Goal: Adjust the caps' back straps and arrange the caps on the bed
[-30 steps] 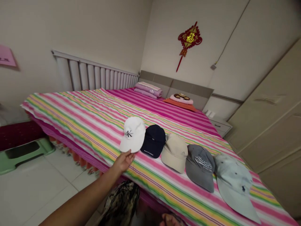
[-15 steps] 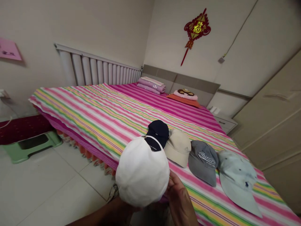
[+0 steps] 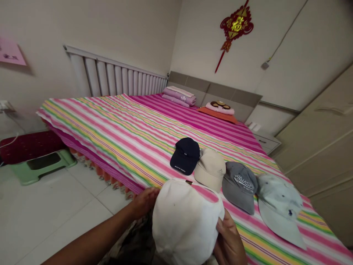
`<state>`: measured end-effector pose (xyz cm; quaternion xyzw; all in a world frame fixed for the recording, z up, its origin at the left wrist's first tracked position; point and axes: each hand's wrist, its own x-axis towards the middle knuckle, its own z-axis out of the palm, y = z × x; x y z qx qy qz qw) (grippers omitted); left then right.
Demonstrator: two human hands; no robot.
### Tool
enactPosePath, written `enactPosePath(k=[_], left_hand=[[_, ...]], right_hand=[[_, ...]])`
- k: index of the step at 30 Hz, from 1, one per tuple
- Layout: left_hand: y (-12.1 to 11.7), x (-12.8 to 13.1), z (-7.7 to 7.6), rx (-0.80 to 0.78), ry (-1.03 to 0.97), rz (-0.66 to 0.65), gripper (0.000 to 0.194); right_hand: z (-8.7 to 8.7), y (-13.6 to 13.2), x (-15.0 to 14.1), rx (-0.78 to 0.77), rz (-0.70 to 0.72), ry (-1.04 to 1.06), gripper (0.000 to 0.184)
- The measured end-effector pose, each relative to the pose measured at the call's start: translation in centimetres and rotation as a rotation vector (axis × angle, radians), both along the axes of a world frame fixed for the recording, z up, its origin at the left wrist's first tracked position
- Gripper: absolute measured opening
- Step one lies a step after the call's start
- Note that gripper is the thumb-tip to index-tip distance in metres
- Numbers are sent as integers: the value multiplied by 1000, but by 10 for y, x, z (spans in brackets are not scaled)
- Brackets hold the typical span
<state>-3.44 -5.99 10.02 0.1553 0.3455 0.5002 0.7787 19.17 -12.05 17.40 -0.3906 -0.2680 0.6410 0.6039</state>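
Observation:
A white baseball cap [image 3: 187, 221] is held over the near edge of the bed, its crown toward me and its back strap opening facing away. My right hand [image 3: 230, 237] grips the cap's right edge, with the thumb on the outside. On the opposite edge my left hand [image 3: 145, 201] is closed, its fingertips partly hidden by the cap. Beyond the cap a row of caps lies on the bed: a navy cap [image 3: 186, 154], a beige cap [image 3: 210, 169], a grey cap [image 3: 239, 187] with white lettering, and a pale mint cap [image 3: 280, 206].
The bed has a striped sheet [image 3: 116, 132]. Folded purple bedding [image 3: 179, 97] and a pink folded item [image 3: 220, 108] lie near the headboard [image 3: 215, 92]. A green stool [image 3: 45, 167] stands on the floor at left; a wardrobe [image 3: 322, 132] is at right.
The white cap has moved right and down and been turned, uncovering the navy cap. My left hand has come into view on its left side; my right hand has shifted right.

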Motion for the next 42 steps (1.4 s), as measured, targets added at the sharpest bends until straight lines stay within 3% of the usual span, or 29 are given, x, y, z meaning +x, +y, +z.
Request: enactPosePath(k=[3,6,10,14,18,21,29,35,42], left_hand=[[13,8,23,238,59,-226,23],[18,18,42,382,76,-366,29],[11,27,65,462,-8,-452,44],[0,36,80,470,-9,-524,51],[-7,46,80,442,-7,-553,40],[-9,52,77,419,-30,-561,33],[-8,50,78,341,216,-634,17],[-8,53,74,306,197,-665,21],[-13,59,70,285,230,-597,28]], right_hand=[[-8,1,7,-9,-7,-33,42],[-15,-2,18,-55,58,-107,37],[-17,-6,36,-62,85,-334,30],[-4,-6,46,65,136,-442,36],[15,-7,32,219,358,-498,49],[25,-8,10,235,481,-644,29],[23,-9,-8,102,414,-475,36],[21,-8,-11,118,340,-445,36],[18,-7,-15,126,311,-443,34]])
